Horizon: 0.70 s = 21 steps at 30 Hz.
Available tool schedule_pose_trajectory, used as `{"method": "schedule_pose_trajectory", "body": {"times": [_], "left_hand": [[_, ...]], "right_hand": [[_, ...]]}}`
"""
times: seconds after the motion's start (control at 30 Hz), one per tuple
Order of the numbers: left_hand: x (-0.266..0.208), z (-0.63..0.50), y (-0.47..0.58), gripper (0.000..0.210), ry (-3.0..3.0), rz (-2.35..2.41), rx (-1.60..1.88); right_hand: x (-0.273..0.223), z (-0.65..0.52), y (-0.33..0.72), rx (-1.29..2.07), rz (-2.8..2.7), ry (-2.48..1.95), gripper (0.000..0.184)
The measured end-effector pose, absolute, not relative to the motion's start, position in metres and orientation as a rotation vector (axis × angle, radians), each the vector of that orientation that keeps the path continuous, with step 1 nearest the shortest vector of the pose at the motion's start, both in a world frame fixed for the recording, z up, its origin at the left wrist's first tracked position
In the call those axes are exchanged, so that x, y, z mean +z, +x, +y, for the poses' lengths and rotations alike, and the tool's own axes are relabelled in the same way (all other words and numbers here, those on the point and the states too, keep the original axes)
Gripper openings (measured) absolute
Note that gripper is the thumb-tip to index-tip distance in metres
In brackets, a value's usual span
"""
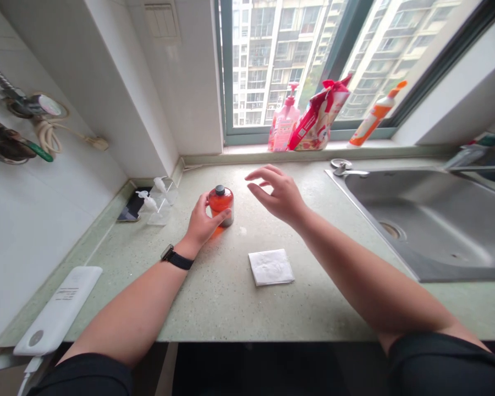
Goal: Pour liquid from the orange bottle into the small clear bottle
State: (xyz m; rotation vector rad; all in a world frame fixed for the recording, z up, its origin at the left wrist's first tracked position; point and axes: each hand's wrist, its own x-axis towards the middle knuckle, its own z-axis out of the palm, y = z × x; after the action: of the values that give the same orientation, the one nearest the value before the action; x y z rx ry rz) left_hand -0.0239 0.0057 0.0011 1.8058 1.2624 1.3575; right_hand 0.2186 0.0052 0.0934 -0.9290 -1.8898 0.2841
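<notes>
My left hand [206, 220] is wrapped around an orange-red bottle [219, 201] with a dark cap, which stands upright on the pale green counter [214, 308]. Its fingers go behind the bottle and the thumb lies across the front. To the right of the bottle, apart from it, my right hand [278, 195] hovers over the counter with its fingers spread and nothing in them. Nearer to me lies a folded white tissue [271, 267], touched by neither hand.
Left of the bottle stand clear containers with white pump tops [148, 202] beside a dark flat object [134, 206]. A white power bank [60, 311] with a cable lies front left. At right is a steel sink [437, 220]. On the sill stand a pink pump bottle [284, 126], a red bag [319, 121] and an orange-white bottle [373, 121].
</notes>
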Motion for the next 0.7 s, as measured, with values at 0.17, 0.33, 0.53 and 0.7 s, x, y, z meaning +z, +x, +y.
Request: {"method": "schedule_pose_trajectory", "body": {"times": [0.17, 0.33, 0.53, 0.7], "left_hand": [[0.004, 0.000, -0.025, 0.082, 1.828, 1.297, 1.394], [0.003, 0.000, -0.023, 0.074, 1.938, 1.296, 1.455], [0.005, 0.001, -0.024, 0.063, 2.060, 1.341, 1.485], [0.008, -0.001, -0.026, 0.063, 2.093, 1.401, 1.458]], "right_hand": [[0.105, 0.019, 0.165, 0.188, -1.974, -1.114, 0.021], [0.083, 0.027, 0.143, 0.256, -1.938, -1.192, 0.015], [0.075, 0.034, 0.147, 0.314, -1.888, -1.105, 0.015], [0.076, 0.036, 0.149, 0.340, -1.917, -1.069, 0.007]]}}
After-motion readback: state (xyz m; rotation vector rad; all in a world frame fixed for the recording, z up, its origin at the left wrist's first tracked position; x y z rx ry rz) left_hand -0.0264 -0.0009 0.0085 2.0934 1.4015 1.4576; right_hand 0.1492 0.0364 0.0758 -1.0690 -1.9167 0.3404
